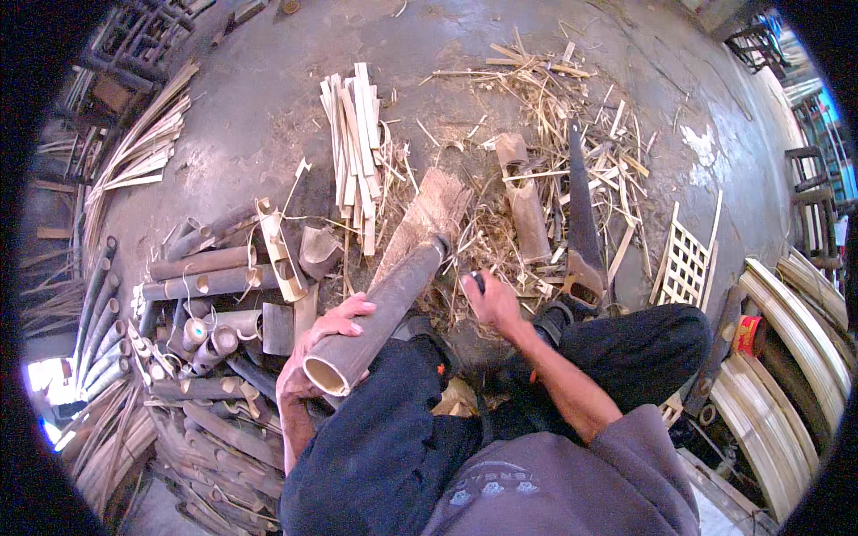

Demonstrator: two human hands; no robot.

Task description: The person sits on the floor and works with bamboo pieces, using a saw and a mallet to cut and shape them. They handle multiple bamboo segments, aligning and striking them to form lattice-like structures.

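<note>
A thick brown bamboo tube slants away from my left thigh, its hollow pale-rimmed end towards me. My left hand is closed around its near end from the left. Its far end rests on a worn wooden block. To the right of the tube, my right hand is closed on something dark that peeks out by the thumb; most of it is hidden, so I cannot make out its kind. A handsaw and a notched bamboo piece lie beyond that hand.
Pale bamboo strips lie in a bundle beyond the block. Shavings and offcuts litter the floor. Cut bamboo tubes are piled at my left. A lattice panel and stacked long strips stand at my right.
</note>
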